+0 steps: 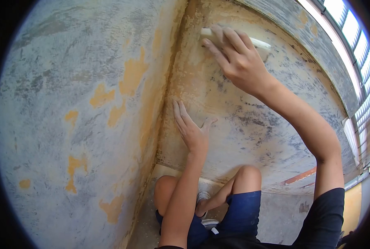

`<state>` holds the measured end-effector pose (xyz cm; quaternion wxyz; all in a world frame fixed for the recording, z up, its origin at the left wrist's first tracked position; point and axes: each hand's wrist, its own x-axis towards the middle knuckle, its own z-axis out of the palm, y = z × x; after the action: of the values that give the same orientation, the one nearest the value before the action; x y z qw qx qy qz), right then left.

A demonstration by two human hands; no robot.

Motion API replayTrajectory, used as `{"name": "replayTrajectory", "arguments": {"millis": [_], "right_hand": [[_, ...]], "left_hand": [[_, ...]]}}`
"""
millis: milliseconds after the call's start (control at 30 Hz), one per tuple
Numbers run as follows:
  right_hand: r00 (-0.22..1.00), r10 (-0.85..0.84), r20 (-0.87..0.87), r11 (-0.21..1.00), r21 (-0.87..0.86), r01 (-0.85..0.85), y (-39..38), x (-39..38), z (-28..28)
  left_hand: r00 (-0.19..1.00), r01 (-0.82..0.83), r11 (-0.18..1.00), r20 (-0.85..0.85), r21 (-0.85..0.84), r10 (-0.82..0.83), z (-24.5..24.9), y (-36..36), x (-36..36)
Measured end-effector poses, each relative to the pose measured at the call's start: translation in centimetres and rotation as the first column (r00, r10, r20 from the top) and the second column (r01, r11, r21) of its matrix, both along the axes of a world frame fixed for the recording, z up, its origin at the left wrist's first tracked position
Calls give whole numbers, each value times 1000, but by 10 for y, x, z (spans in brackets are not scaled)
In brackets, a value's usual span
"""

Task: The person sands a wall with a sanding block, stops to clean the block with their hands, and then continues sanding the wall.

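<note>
At the top of the head view, my right hand [236,54] is closed around a long pale bar [260,43], whose exact kind I cannot make out. The bar lies along the mottled tan and grey panel [234,108], and my fingers hide much of its length. Lower down, my left hand [192,130] rests on the same panel beside the brown corner seam [167,99]. Its thumb is spread away from the stretched fingers, and it holds nothing. Whitish dust coats the fingers of both hands.
A grey surface with yellowish patches [103,96] rises on the left. A curved raised edge [317,66] borders the panel on the right. My bent knees [248,176] are close below it, over a grey floor [280,216]. Bright slatted openings [355,33] show at the upper right.
</note>
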<state>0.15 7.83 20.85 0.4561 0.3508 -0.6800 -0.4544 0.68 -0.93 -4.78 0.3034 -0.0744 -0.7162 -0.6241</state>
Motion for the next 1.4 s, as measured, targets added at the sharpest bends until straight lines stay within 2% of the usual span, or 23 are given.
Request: {"name": "replayTrajectory", "arguments": {"millis": [133,300,433,567,600,700,833,867,933,1000,1100,1267,1367,1400], "right_hand": [[999,-47,-14,999,2,47,28,27,-7],[1000,18,-10,999,-40,-19,-3,-2,16],[999,-9,-44,997,-83,6,13,12,-10],[1000,-13,-24,999,-39,12,21,19,-6],[999,36,-1,995,-96,-36,18,7,3],[998,24,-53,994,-101,-29,-9,-12,20],[999,-3,-43,996,-84,0,24,17,-15],[999,-36,-2,996,-81,36,28,29,-19],[1000,-7,2,996,-87,7,26,21,-13],[998,57,-41,995,-75,-60,12,1,7],[999,41,-29,992,-120,-44,-14,-15,13],[1000,-13,-12,996,-83,12,31,30,-15],[999,39,9,993,-116,-38,25,20,-7],[996,89,-25,991,-97,-91,18,2,2]], "left_hand": [[1000,-12,1000,10,6,12,-2,0,-1],[997,-79,992,-21,-99,77,-9,0,-3],[993,-112,987,-42,-119,107,-10,0,-6],[992,-118,985,-58,-123,111,-6,0,-7],[994,-108,988,-41,-115,104,-6,1,-7],[998,-67,995,-10,-70,66,-8,1,-4],[1000,-16,1000,-5,-12,16,-5,1,-2],[1000,-19,1000,-3,-9,19,-5,2,0],[1000,-6,1000,-17,25,6,-4,2,-1],[999,-11,1000,-29,9,12,-4,2,-4],[1000,-27,999,-17,-19,26,-5,0,-2],[997,-72,996,-21,-60,71,-5,0,-3],[990,-68,994,-129,-87,57,1,-3,-5],[978,-50,988,-207,-145,19,1,-4,-6]]}}
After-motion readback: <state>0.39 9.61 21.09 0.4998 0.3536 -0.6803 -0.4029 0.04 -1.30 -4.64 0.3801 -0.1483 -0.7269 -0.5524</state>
